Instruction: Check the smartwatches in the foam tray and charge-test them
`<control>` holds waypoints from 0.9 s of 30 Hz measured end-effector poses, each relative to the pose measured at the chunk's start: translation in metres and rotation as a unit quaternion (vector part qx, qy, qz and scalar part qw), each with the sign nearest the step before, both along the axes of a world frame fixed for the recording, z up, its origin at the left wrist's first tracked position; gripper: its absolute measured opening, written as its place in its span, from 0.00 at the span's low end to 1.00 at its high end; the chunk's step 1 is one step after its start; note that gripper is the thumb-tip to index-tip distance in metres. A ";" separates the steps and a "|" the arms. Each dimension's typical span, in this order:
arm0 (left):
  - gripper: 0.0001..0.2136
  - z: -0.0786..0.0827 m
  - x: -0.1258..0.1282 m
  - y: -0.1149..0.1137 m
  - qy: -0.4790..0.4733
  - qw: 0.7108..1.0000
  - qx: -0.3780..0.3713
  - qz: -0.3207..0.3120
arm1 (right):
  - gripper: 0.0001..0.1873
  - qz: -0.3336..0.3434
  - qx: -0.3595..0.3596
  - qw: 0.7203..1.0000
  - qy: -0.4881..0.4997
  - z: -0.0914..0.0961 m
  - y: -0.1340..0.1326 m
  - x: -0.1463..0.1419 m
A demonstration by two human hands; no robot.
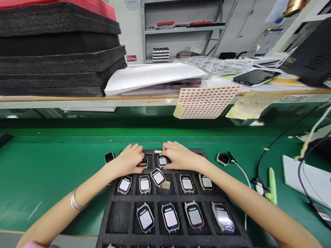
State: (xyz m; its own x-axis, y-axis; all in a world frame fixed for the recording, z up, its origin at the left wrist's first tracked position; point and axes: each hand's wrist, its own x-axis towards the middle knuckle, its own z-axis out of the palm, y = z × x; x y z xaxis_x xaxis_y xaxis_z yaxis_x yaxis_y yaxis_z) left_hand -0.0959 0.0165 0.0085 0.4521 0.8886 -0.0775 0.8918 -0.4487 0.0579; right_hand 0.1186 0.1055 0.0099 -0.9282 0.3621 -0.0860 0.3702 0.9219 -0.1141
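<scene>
A black foam tray with square pockets lies on the green mat in front of me, and several smartwatch bodies with lit screens rest in its pockets. My left hand rests on the tray's far row, fingers curled over a watch body with a dark red-and-green screen. Fingers bent, my right hand reaches in from the right beside it and touches another watch body. One watch lies tilted across a pocket wall. A small yellow piece sits in a middle pocket.
Two loose watch bodies lie on the green mat either side of the tray. A white cable and a green pen lie to the right. Above, a shelf holds stacked black foam, papers, red sticker sheets and a tablet.
</scene>
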 end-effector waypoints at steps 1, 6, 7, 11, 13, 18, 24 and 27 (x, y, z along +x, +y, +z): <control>0.09 0.001 0.001 0.002 0.001 1.000 -0.010 0.003 | 0.17 -0.002 -0.002 1.000 0.000 0.000 0.000 -0.001; 0.09 0.001 0.013 0.012 -0.002 0.998 -0.047 0.038 | 0.15 -0.012 -0.044 0.999 0.019 -0.006 0.000 -0.005; 0.09 0.001 0.013 0.014 -0.010 0.998 -0.052 0.039 | 0.16 -0.011 -0.060 0.998 0.026 -0.007 0.002 -0.004; 0.10 0.000 -0.003 0.014 -0.067 0.995 -0.070 0.015 | 0.21 -0.008 -0.131 0.989 0.073 -0.005 0.010 0.008; 0.11 0.000 -0.018 0.010 -0.137 0.987 -0.088 0.002 | 0.22 0.000 -0.233 0.962 0.140 0.001 0.014 0.016; 0.16 0.003 -0.028 0.000 -0.587 0.778 -0.223 0.010 | 0.25 0.006 -0.596 0.726 0.344 0.021 0.007 0.021; 0.21 0.030 0.008 0.000 -0.774 0.613 -0.151 0.052 | 0.27 -0.065 -0.634 0.605 0.478 0.037 -0.023 0.010; 0.20 0.040 0.019 -0.005 -0.793 0.574 -0.184 0.092 | 0.27 -0.115 -0.598 0.630 0.483 0.041 -0.036 0.012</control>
